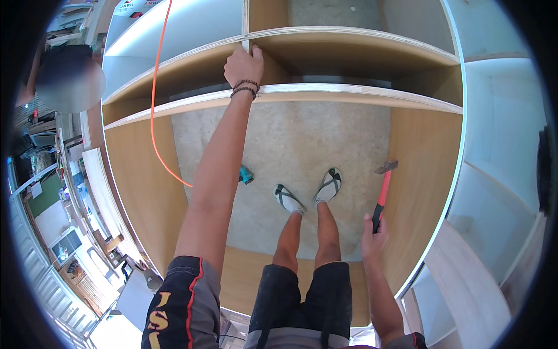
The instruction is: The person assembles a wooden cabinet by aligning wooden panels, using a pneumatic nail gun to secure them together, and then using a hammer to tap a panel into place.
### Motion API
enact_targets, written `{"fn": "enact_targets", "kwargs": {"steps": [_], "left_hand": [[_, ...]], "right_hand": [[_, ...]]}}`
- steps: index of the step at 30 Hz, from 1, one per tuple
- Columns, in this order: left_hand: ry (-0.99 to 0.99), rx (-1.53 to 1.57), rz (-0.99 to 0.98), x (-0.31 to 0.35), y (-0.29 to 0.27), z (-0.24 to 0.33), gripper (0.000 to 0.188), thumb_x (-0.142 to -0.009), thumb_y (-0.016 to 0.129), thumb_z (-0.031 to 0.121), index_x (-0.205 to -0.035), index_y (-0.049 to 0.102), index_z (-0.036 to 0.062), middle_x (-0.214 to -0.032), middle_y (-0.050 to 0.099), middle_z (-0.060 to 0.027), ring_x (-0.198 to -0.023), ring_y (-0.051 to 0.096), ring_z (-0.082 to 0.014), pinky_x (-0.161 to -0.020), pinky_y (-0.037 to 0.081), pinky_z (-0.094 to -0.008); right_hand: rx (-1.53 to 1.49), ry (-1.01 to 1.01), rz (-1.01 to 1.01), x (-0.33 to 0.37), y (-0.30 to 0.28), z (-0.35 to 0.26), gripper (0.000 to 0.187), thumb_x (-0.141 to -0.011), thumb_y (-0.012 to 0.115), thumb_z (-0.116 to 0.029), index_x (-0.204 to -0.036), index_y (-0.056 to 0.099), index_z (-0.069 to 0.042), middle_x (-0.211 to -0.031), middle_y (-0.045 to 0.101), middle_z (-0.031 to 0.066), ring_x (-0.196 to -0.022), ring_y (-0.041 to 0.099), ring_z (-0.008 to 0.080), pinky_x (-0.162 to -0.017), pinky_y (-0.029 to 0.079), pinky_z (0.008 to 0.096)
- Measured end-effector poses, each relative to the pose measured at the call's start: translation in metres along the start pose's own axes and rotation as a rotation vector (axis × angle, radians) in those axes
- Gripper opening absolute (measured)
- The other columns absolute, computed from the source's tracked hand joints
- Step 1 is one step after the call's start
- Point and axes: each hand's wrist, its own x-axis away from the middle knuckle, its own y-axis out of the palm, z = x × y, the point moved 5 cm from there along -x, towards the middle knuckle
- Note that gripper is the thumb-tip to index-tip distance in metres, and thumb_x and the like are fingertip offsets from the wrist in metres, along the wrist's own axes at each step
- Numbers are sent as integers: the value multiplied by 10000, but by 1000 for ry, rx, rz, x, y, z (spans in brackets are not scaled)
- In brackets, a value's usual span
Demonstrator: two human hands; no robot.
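The divider [246, 46] is gripped at its front edge by the left hand [244, 67], thumb on one side and curled fingers on the other; two dark bracelets [244, 89] are worn at that wrist. The hammer [383, 196] is held by the right hand [375, 234], closed around the black lower end of the handle. The red part and the metal head are pointed forward, away from the body; whether the side panel [427, 151] just right of the hammer is touched by it cannot be told.

The rail [331, 92] is crossed by the left wrist, and the upper board [349, 36] is seen just beyond the left hand. Between the hands and lower down, sandals [330, 183] are worn on the concrete floor [279, 136]. Behind the left forearm a teal tool [247, 174] is partly hidden. Left of that forearm an orange hose [153, 110] is hung in a curve. Well left of the left hand another person [68, 75] is seen, blurred; well right of the right hand, white shelves [503, 110] are seen.
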Motion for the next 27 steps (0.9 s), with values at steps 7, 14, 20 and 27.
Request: {"fn": "enact_targets", "kwargs": {"steps": [7,14,20,27], "left_hand": [[32,-22,66,6,2,3,420,-933,628,459,-950,702,46,-935,736,-273,-929,713,-472,-847,570,-547],[67,-66,105,4,4,4,407,-927,642,429,-916,691,25,-882,729,-271,-871,719,-472,-811,584,-547],[93,-60,118,3,-1,-1,393,-930,639,420,-893,678,31,-857,725,-264,-847,715,-468,-794,579,-546],[100,-20,103,4,2,8,366,-902,680,396,-871,658,32,-824,721,-248,-835,711,-470,-784,576,-532]], "right_hand": [[37,56,-1,-10,-10,3,211,-982,690,-189,-925,604,-5,-717,498,-13,-665,450,77,-584,388,280],[41,-54,-39,-31,-5,-34,196,-1019,650,-207,-976,604,-21,-725,447,-43,-662,426,67,-579,357,271],[-39,-101,-169,-37,14,-118,271,-1030,610,-202,-1227,597,-17,-711,497,-11,-626,501,74,-563,409,246],[-560,120,-321,-31,61,-180,287,-1067,536,-217,-1268,498,-17,-687,511,7,-522,497,72,-486,421,241]]}}
